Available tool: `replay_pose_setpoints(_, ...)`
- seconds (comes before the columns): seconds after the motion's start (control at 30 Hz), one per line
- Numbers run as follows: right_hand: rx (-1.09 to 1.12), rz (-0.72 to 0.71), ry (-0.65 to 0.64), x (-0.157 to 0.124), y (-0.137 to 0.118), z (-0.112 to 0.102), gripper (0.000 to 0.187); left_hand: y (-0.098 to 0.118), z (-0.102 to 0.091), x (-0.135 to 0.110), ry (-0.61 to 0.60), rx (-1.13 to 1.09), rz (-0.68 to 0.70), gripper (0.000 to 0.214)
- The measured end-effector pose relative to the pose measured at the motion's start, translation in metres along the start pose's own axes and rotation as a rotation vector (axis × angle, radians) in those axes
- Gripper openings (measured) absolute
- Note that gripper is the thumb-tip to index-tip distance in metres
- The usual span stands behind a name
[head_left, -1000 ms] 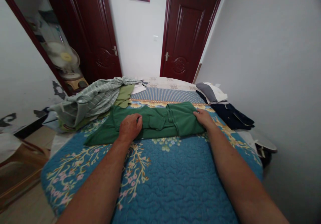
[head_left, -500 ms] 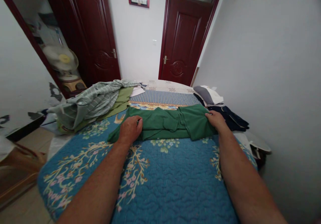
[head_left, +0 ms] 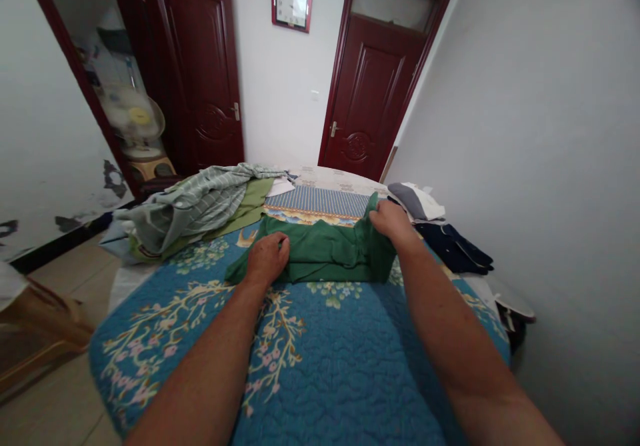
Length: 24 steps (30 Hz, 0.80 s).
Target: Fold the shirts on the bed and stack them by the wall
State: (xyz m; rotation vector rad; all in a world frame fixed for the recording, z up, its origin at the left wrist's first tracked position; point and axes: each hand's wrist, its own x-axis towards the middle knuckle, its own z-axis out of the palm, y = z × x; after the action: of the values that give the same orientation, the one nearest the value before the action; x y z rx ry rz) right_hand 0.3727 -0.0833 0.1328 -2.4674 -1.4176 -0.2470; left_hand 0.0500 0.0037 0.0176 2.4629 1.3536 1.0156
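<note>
A green garment [head_left: 323,249], folded into a long strip, lies across the blue quilted bedspread [head_left: 350,359]. My left hand [head_left: 269,257] is closed at its left part, thumb and fingers together on the cloth. Higher up, my right hand [head_left: 389,221] pinches the right end and holds it raised off the bed, so the fabric stands up and bends toward the left. Whether the garment is a shirt or something else I cannot tell from its folded form.
A heap of clothes with a grey checked shirt [head_left: 200,199] lies at the bed's left. Folded dark blue clothing [head_left: 455,249] and a grey and white pile [head_left: 415,201] are at the right. A wooden chair [head_left: 50,319] stands to the left, a wall to the right.
My right hand has lifted the right end of the green garment and brought it inward to the left. My left hand stays on the left part. The view has tilted up slightly.
</note>
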Motion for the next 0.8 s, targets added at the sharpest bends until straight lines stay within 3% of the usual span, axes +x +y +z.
replay_pose_setpoints(0.1, 0.041, -0.055, -0.081, -0.008, -0.044, 0.014, 0.035, -0.002, -0.001, 0.001, 0.006, -0.048, -0.032, 0.029)
replay_pose_setpoints(0.2, 0.073, -0.077, -0.131, -0.021, -0.081, 0.041, 0.036, -0.002, -0.001, 0.001, 0.012, -0.067, -0.064, 0.029)
replay_pose_setpoints(0.33, 0.064, -0.049, -0.226, -0.047, -0.111, 0.082, 0.037, -0.001, -0.002, -0.001, -0.004, -0.069, -0.103, 0.029)
replay_pose_setpoints(0.47, 0.037, -0.031, -0.165, -0.066, -0.117, 0.104, 0.043, 0.002, -0.002, -0.003, -0.013, -0.066, -0.113, 0.028)
replay_pose_setpoints(0.7, 0.048, -0.038, -0.131, -0.066, -0.114, 0.092, 0.032, 0.011, -0.001, -0.004, -0.043, -0.070, -0.089, 0.027)
replay_pose_setpoints(0.8, 0.041, -0.104, -0.116, -0.072, -0.117, 0.094, 0.031, 0.013, -0.001, -0.005, -0.057, -0.062, -0.081, 0.027)
